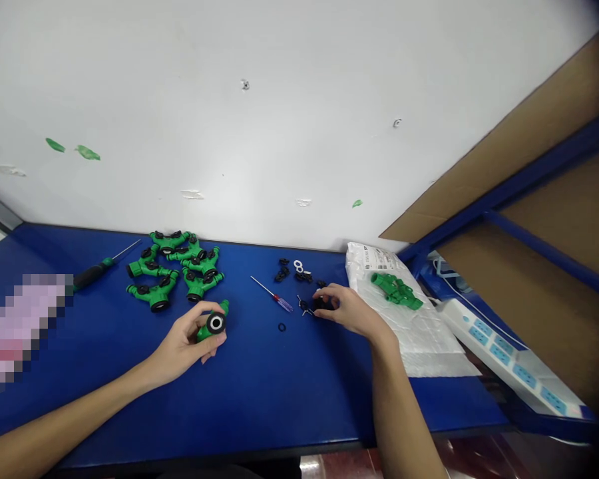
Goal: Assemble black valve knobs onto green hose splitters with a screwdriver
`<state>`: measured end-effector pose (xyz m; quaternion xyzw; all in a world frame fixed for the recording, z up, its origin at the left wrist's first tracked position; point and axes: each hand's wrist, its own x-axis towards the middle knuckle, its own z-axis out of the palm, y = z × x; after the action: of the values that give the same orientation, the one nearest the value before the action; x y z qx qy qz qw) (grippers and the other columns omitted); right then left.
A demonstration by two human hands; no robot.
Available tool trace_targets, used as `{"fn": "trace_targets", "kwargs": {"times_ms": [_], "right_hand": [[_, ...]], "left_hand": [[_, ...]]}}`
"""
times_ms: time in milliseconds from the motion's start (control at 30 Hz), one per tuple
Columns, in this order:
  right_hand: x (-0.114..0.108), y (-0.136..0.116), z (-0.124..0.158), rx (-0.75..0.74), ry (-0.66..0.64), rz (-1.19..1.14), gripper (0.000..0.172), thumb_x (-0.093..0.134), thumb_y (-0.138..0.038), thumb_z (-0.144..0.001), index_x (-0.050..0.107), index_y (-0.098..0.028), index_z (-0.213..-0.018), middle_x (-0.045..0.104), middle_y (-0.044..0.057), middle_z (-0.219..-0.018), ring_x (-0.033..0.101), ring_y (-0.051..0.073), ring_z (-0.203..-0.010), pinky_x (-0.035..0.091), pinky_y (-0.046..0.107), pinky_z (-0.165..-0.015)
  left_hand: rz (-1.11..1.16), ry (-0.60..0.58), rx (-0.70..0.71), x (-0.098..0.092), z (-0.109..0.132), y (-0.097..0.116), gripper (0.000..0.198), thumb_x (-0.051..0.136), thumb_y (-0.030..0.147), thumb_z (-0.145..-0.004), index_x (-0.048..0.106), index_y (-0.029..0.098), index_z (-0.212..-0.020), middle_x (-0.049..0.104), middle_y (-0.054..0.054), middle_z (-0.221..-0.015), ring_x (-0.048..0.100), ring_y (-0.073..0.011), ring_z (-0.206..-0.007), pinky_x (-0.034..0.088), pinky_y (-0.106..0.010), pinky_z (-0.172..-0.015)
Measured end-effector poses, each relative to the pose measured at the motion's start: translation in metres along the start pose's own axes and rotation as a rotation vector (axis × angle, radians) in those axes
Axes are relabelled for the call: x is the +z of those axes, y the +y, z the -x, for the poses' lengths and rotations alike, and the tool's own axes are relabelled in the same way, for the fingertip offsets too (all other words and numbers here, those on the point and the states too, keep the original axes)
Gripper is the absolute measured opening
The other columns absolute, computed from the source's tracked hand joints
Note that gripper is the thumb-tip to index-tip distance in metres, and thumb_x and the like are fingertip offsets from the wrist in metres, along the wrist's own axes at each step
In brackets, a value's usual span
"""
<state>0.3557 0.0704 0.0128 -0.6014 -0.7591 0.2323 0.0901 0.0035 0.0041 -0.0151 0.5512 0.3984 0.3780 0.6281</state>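
Note:
My left hand (184, 342) grips a green plastic hose connector (210, 324), with its black ring and white-lined opening facing me. My right hand (344, 309) pinches a small black plastic part (322, 303) just above the blue workbench (289, 399). Beside those fingers lie a few thin black-and-silver pieces (304, 307). Between my hands are a small black O-ring (282, 326) and a small screwdriver (274, 295) with a red and clear handle. Farther back lie white washers (298, 266) and loose black fittings (281, 269).
Several assembled green connectors (172, 273) lie in a pile at back left, near a black-handled screwdriver (97, 273). A blurred pink object (22, 332) sits at far left. On the right are a white plastic bag (409, 326) holding a green connector (397, 290) and a power strip (509, 352).

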Motion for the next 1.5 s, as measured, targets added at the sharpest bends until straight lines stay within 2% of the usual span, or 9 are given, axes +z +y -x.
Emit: {"fn": "trace_targets", "kwargs": {"times_ms": [233, 500, 700, 833, 1033, 1167, 1333, 1433, 1500], "right_hand": [[0.001, -0.003, 0.002, -0.019, 0.048, 0.006, 0.031, 0.073, -0.036, -0.075, 0.071, -0.019, -0.101, 0.062, 0.004, -0.088, 0.054, 0.016, -0.069, 0.046, 0.030, -0.066], [0.006, -0.032, 0.001, -0.174, 0.330, -0.069, 0.023, 0.059, -0.036, -0.089, 0.070, -0.017, -0.096, 0.061, 0.004, -0.078, 0.053, 0.015, -0.063, 0.044, 0.030, -0.063], [0.041, -0.085, 0.004, -0.367, 0.095, -0.331, 0.024, 0.065, -0.038, -0.086, 0.068, -0.018, -0.100, 0.062, 0.002, -0.079, 0.052, 0.013, -0.064, 0.042, 0.026, -0.060], [0.073, -0.116, 0.009, -0.352, -0.060, -0.715, 0.037, 0.072, -0.041, -0.079, 0.065, -0.017, -0.106, 0.062, -0.001, -0.073, 0.050, 0.010, -0.056, 0.042, 0.023, -0.054], [0.094, -0.132, 0.010, -0.246, 0.010, -1.075, 0.033, 0.066, -0.048, -0.084, 0.059, -0.017, -0.074, 0.057, -0.002, -0.062, 0.052, 0.009, -0.051, 0.044, 0.023, -0.051], [0.094, -0.132, 0.009, -0.223, -0.038, -1.259, 0.030, 0.074, -0.042, -0.079, 0.055, -0.021, -0.088, 0.057, -0.004, -0.072, 0.051, 0.007, -0.050, 0.042, 0.020, -0.047], [0.101, -0.133, 0.010, -0.198, -0.189, -1.422, 0.054, 0.079, -0.038, -0.074, 0.054, -0.027, -0.121, 0.058, -0.003, -0.083, 0.054, 0.007, -0.050, 0.038, 0.020, -0.041], [0.105, -0.130, 0.006, -0.196, -0.203, -1.392, 0.040, 0.076, -0.041, -0.077, 0.061, -0.021, -0.109, 0.060, -0.004, -0.069, 0.053, 0.007, -0.046, 0.038, 0.020, -0.041], [0.104, -0.125, 0.003, -0.191, -0.207, -1.337, 0.040, 0.075, -0.042, -0.077, 0.062, -0.019, -0.106, 0.061, -0.005, -0.063, 0.053, 0.007, -0.045, 0.039, 0.020, -0.041]], "left_hand": [[0.029, -0.003, 0.004, 0.000, 0.001, -0.002, 0.033, 0.063, 0.037, -0.089, 0.047, 0.022, -0.114, 0.062, -0.001, -0.081, 0.052, -0.0107, -0.057, 0.045, -0.027, -0.050], [0.444, -0.009, -0.137, 0.002, 0.001, 0.011, 0.023, 0.051, 0.041, -0.096, 0.053, 0.019, -0.098, 0.069, -0.009, -0.087, 0.061, -0.0186, -0.077, 0.046, -0.032, -0.068], [0.660, 0.095, -0.218, 0.002, -0.003, 0.016, 0.025, 0.064, 0.039, -0.088, 0.066, 0.016, -0.099, 0.061, -0.005, -0.081, 0.056, -0.0174, -0.081, 0.048, -0.029, -0.066], [0.656, 0.150, -0.207, 0.004, -0.003, 0.013, 0.031, 0.078, 0.033, -0.077, 0.066, 0.020, -0.102, 0.064, -0.002, -0.082, 0.059, -0.0160, -0.080, 0.049, -0.027, -0.071], [0.357, 0.003, -0.164, 0.010, 0.002, 0.006, 0.024, 0.077, 0.032, -0.077, 0.065, 0.018, -0.092, 0.064, -0.001, -0.073, 0.061, -0.0153, -0.070, 0.049, -0.030, -0.072], [0.413, -0.122, -0.282, 0.010, 0.002, 0.007, 0.035, 0.068, 0.047, -0.082, 0.066, 0.013, -0.083, 0.060, -0.003, -0.067, 0.057, -0.0136, -0.057, 0.044, -0.025, -0.050], [0.626, -0.355, -0.434, 0.002, 0.001, 0.010, 0.046, 0.060, 0.057, -0.084, 0.067, 0.012, -0.079, 0.045, 0.003, -0.055, 0.041, -0.0074, -0.041, 0.027, -0.020, -0.037], [0.613, -0.401, -0.455, 0.001, 0.002, 0.012, 0.050, 0.057, 0.060, -0.084, 0.067, 0.011, -0.077, 0.048, 0.001, -0.056, 0.047, -0.0105, -0.044, 0.032, -0.022, -0.039], [0.574, -0.337, -0.420, 0.004, 0.002, 0.014, 0.047, 0.056, 0.057, -0.086, 0.068, 0.012, -0.086, 0.058, -0.005, -0.066, 0.057, -0.0160, -0.054, 0.043, -0.025, -0.045]]}}
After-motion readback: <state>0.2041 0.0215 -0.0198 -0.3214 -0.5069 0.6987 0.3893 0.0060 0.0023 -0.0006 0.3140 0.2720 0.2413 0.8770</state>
